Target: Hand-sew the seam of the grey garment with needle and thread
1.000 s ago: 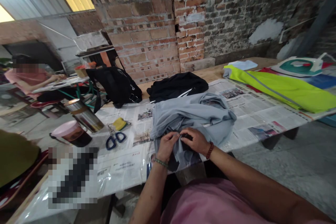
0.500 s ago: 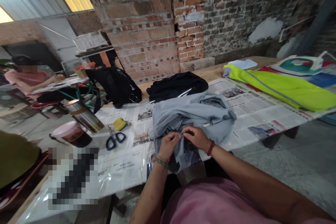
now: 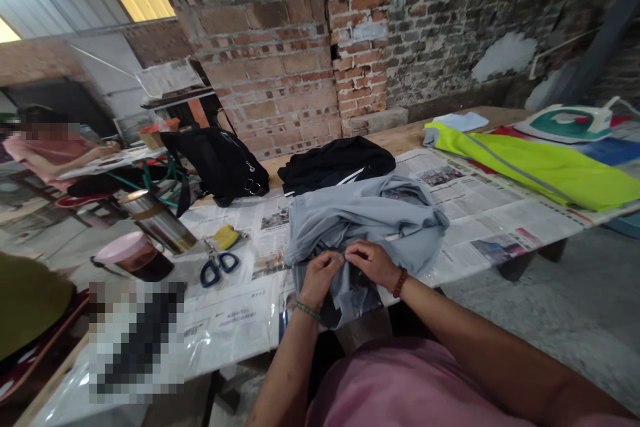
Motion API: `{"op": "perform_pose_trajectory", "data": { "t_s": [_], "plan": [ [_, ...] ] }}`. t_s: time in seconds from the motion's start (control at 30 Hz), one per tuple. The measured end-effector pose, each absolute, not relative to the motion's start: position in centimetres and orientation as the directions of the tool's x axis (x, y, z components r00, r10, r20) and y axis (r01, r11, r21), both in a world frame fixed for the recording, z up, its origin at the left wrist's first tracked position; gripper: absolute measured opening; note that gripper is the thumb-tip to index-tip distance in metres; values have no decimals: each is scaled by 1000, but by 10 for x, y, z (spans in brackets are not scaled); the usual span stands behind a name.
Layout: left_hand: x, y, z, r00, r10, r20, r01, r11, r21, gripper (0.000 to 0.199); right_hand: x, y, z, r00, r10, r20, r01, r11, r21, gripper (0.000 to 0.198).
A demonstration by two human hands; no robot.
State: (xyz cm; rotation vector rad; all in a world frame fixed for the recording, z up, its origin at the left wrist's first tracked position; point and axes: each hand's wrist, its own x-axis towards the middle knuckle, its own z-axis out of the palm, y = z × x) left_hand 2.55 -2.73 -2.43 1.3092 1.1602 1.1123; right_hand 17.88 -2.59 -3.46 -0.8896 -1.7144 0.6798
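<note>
Head view: we note the left hand (image 3: 320,275) nearly closed, thumb and forefinger pinching a fold of the grey garment (image 3: 360,213). Right hand (image 3: 374,263): fingers curled, thumb and forefinger tips drawn close, right beside the left's. Whether anything sits between those right fingertips we cannot tell; too small. We log a green bracelet (image 3: 309,310) on the left wrist, dark red beads (image 3: 400,282) on the right.

Grey garment: right of the scissors (image 3: 219,267), apart from them, bunched on the newspaper (image 3: 525,213) covering the tabletop (image 3: 407,137). Long axis roughly sideways, leading away from the scissors; we see a rounded, folded end pointing right, and a looser part hanging toward the person, below the hands. Black garment (image 3: 335,163): beyond and right of the scissors. Yellow high-visibility garment (image 3: 530,170): well off to the scissors' right. Pink-lidded cup (image 3: 137,257): to their left.
</note>
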Motion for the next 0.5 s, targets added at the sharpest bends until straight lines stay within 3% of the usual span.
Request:
{"op": "perform_pose_trajectory", "data": {
  "t_s": [0.13,0.5],
  "plan": [
    [26,-27,-25,119,993,0,53,-7,999,15,179,-28,-34,-167,853,494,267,521,-810,6],
    [27,-33,-15,82,994,-69,-68,75,995,18,179,-30,-40,-207,855,475,211,514,-832,22]
  ]
}}
